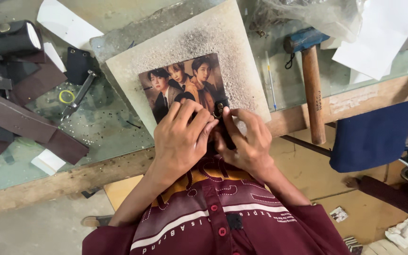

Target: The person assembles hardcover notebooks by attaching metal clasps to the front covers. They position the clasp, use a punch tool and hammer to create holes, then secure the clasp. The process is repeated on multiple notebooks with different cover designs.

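Left hand [181, 137] and right hand [244, 141] side by side at near edge of stone slab [213, 42]; fingertips of both pinched on small dark leather piece with metal ring [219, 110]; piece mostly hidden, long axis seemingly running away from person; printed photo [166, 87] beneath; hammer [311, 80] on bench [109, 127], handle toward person.

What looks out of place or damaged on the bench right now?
The stone slab is pitted and speckled dark around the photo print, and it sits askew to the table edge. Both hands, left hand and right hand, pinch a small black piece with a metal fitting.
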